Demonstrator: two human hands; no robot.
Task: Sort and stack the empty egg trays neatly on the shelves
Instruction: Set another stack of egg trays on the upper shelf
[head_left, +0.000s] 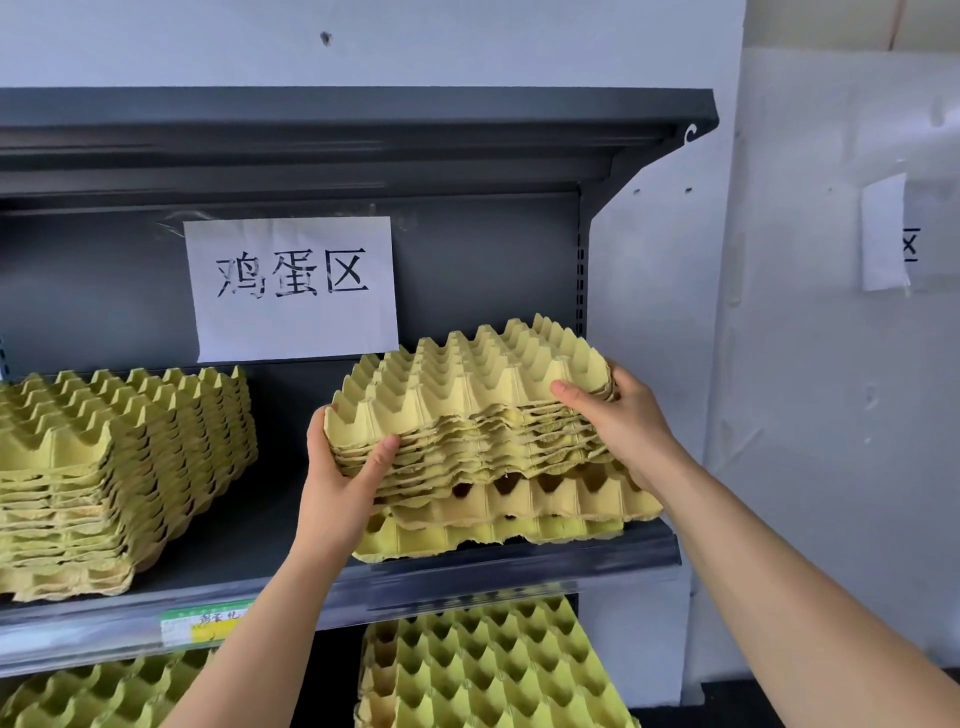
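The left hand (337, 483) is gripping the near left corner of a bundle of egg trays (467, 384). Its thumb is pressing on the layered front edges and its fingers are wrapping round the corner. The right hand (623, 421) is pinching the bundle's right side, with the thumb lying on top and the fingers curling round the edge. So each grip is closing on the trays, not spreading flat.

The bundle is sitting at the right end of the shelf (519, 571), directly over two loose trays (519, 499) that are lying askew. The lower one is poking out past the shelf's front edge. Whether the bundle's weight is already resting on them is hard to tell. A taller stack (119, 457) is standing at the left end, well apart.

The main risk is probably that the bundle is going down on a crooked base. With the cups not nesting, the pile would be sitting tilted and could be sliding toward the front edge, or crushing the ragged rims beneath. The bundle's own layers are looking wavy and loosely seated, so uneven squeezing may be splaying them.
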